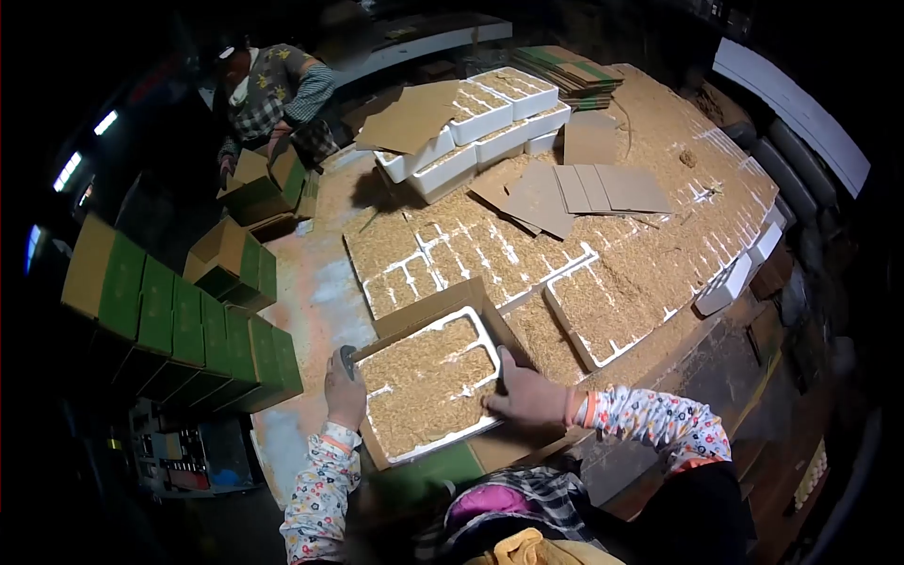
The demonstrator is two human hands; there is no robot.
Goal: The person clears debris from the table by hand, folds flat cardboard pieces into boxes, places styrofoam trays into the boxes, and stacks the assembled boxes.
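A white foam tray (426, 438) filled with straw-coloured shavings sits within the raised flaps of an open cardboard box (490, 301), directly in front of me. My left hand (346, 391) grips the left side of the tray, with something dark at its fingertips. At the opposite side, my right hand (529, 390) is closed over the tray's rim, its thumb and a finger on the near inner edge. How deep the tray sits in the box is hidden. Part of the box's green side (438, 471) shows below the tray.
Green-and-brown boxes (188, 325) stand in a row at left, near another open box (231, 264). Shavings-filled trays (621, 292) cover the table; more white trays (485, 122) are stacked behind. Cardboard sheets (589, 188) lie on top. A co-worker (273, 94) handles a box (264, 188).
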